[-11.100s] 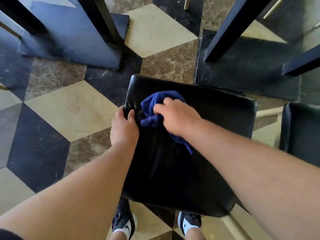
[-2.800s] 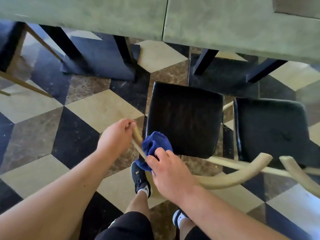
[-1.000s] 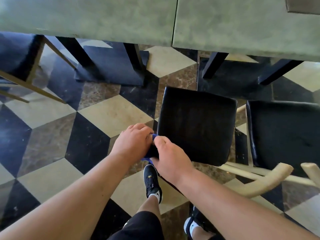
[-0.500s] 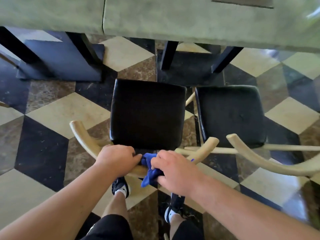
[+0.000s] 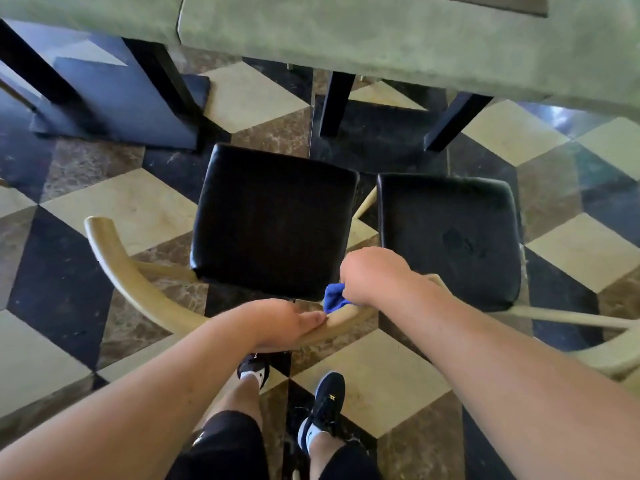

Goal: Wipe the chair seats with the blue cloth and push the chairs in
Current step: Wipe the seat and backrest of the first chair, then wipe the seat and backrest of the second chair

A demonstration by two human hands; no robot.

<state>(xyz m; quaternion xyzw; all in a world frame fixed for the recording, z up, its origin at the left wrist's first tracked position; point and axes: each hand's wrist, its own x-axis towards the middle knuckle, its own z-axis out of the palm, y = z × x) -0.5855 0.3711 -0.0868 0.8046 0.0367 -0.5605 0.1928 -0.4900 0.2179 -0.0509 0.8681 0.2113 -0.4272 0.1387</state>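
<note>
Clenching the blue cloth (image 5: 333,298), the right grip (image 5: 374,275) had slid rightward along the chair rail (image 5: 138,282), wiping its right half; the left grip (image 5: 287,322) lay flat, released, steadying it.

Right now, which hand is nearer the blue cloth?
Right. The right hand grips the blue cloth on the backrest rail; the left hand rests on that rail, just left of it.
</note>
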